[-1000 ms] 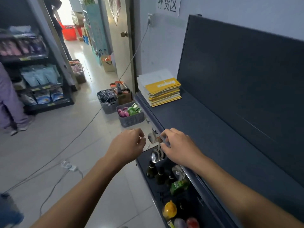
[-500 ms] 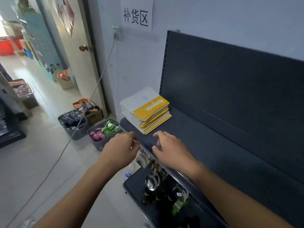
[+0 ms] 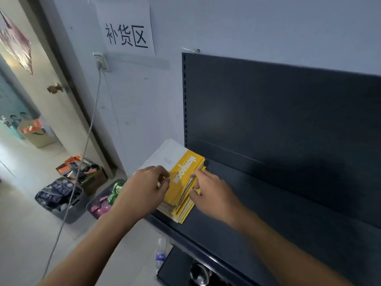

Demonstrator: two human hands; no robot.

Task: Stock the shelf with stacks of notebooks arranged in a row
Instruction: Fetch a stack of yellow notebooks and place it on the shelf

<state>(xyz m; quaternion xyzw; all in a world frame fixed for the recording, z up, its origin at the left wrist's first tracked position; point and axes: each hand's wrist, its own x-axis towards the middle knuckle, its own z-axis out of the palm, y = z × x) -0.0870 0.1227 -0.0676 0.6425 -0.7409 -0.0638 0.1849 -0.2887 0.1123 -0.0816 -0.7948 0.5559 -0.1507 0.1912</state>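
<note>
A stack of notebooks (image 3: 183, 178) lies at the left end of the dark shelf (image 3: 257, 213). Its top cover is yellow with white lettering, and a white cover shows at the stack's far left. My left hand (image 3: 144, 188) sits on the stack's left side with its fingers curled onto the yellow cover. My right hand (image 3: 210, 193) is at the stack's right edge, fingers on top and thumb lower against the side. The near left corner of the stack is hidden by my left hand.
The shelf's dark back panel (image 3: 278, 112) rises behind the stack. On the floor to the left stand grey bins (image 3: 61, 199) of goods, a cardboard box (image 3: 82, 170) and a hanging cable (image 3: 88, 137). A plastic bottle (image 3: 160, 252) lies below the shelf edge.
Both hands have moved from the shelf's front edge up and forward onto the notebook stack. The view has turned toward the wall and come closer to the stack.
</note>
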